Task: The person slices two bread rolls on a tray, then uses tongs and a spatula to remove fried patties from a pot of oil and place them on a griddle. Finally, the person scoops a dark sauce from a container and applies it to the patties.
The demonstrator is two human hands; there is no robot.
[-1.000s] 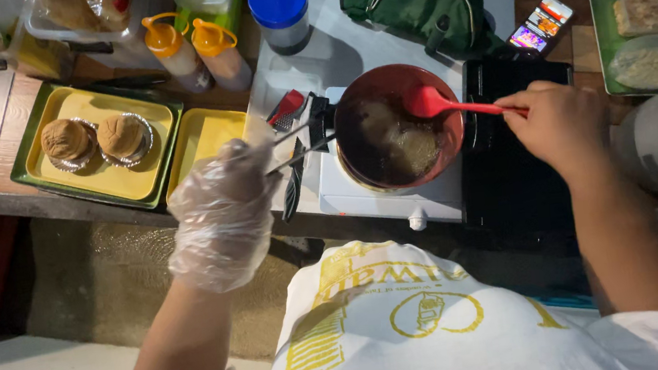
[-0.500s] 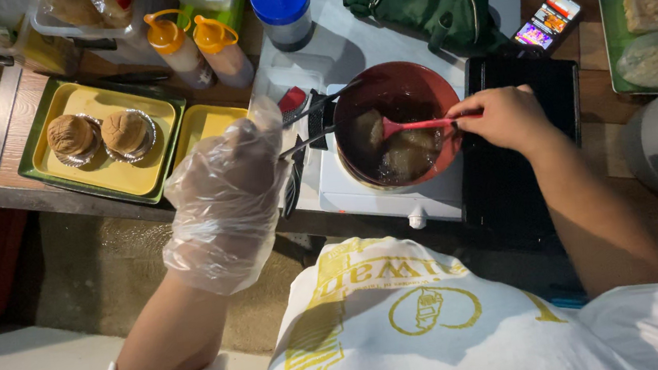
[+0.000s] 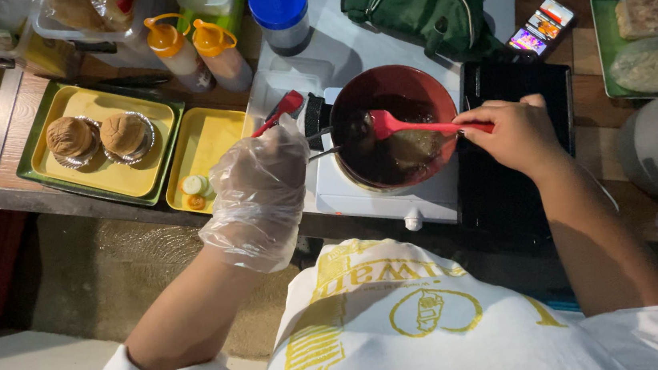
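The left hand (image 3: 261,187), in a loose clear plastic glove, has closed around the pan's handle. The bare right hand (image 3: 513,131) grips a red silicone spatula (image 3: 412,126), now pushed deeper into the dark food in the round red-brown pan (image 3: 393,126), so stirring continues on the white stove (image 3: 383,200).

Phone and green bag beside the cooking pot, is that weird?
A little. The phone and green bag lie right behind the red pot on the white stove, close to hot food. Nothing looks spilled or broken.
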